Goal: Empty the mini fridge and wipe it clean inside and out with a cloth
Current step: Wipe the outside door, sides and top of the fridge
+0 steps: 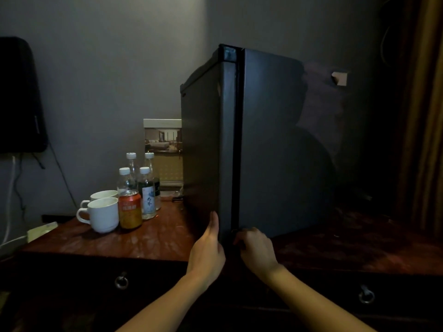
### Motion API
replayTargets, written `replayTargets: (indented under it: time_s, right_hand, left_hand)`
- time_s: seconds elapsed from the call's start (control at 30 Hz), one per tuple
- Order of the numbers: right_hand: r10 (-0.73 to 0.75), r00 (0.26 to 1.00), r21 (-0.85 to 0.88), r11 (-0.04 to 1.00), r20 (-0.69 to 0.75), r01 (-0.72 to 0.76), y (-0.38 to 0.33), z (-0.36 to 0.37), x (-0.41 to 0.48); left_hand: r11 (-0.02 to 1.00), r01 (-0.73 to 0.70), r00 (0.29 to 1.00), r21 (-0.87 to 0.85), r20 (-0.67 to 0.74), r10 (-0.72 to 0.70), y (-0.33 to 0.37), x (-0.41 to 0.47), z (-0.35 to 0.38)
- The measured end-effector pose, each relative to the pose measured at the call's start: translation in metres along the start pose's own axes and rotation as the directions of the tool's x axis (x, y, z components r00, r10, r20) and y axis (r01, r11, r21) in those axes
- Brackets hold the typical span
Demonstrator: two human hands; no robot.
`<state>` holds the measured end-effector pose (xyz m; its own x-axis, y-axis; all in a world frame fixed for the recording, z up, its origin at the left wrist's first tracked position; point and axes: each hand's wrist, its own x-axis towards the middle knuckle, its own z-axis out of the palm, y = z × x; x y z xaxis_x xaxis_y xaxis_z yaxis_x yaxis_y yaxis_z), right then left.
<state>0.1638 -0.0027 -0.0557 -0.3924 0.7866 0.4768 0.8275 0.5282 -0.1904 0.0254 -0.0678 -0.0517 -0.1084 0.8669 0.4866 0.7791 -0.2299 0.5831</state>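
A dark grey mini fridge stands on a reddish wooden cabinet top, its door closed. My left hand lies flat against the fridge's left side near the bottom corner, fingers straight. My right hand has its fingers curled at the lower edge of the door, by the dark seam. No cloth is in view.
Left of the fridge stand two white mugs, an orange can and several water bottles. A framed card leans on the wall behind them. Drawers with ring pulls sit below. A curtain hangs at right.
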Motion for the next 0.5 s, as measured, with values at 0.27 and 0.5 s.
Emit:
replayTargets:
  time_s: [0.27,0.5]
  right_hand:
    - [0.049,0.900,0.160,0.979,0.433,-0.130,0.011,-0.026,0.015]
    - [0.204,0.961,0.681,0.679,0.185,-0.275,0.041,-0.072,0.021]
  left_hand:
    - [0.994,-0.099,0.984,0.045,0.152,0.091,0.011,-0.027,0.010]
    - [0.978,0.011,0.997,-0.208,0.081,0.006,0.050,0.007,0.023]
